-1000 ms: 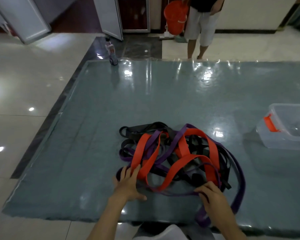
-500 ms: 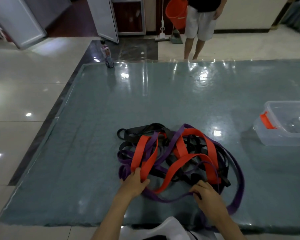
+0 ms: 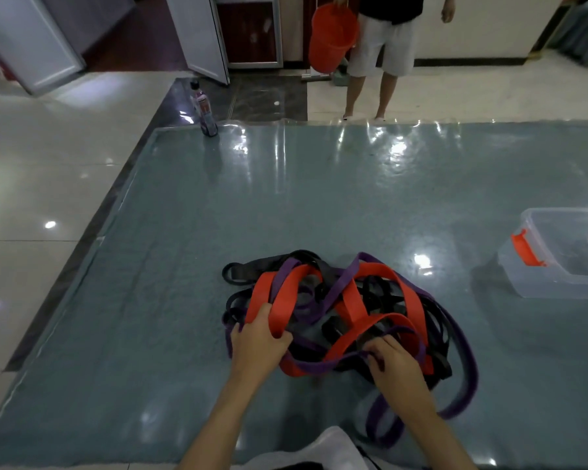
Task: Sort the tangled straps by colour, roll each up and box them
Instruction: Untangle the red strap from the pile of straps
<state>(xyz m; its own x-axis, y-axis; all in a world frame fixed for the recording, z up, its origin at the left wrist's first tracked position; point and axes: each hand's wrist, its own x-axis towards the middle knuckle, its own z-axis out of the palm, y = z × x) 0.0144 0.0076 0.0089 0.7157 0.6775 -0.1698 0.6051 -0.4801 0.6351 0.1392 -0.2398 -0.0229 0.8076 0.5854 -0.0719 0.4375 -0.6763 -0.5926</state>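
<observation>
- Untangling has only begun: the strap heap [image 3: 347,317] lies near the counter's near edge, unsorted.
- Left hand [image 3: 257,344] grips an orange strap [image 3: 282,300]; right hand [image 3: 396,364] pinches a purple strap [image 3: 333,362].
- Next, likely draw one colour free; the box [image 3: 557,262] waits at the right edge.

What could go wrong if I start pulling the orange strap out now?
The left hand grips the orange strap, which is threaded under purple strap and black straps, so pulling may tighten the knot. The whole pile could drag toward the table edge. The right hand pinches purple, possibly opposing the pull.
</observation>
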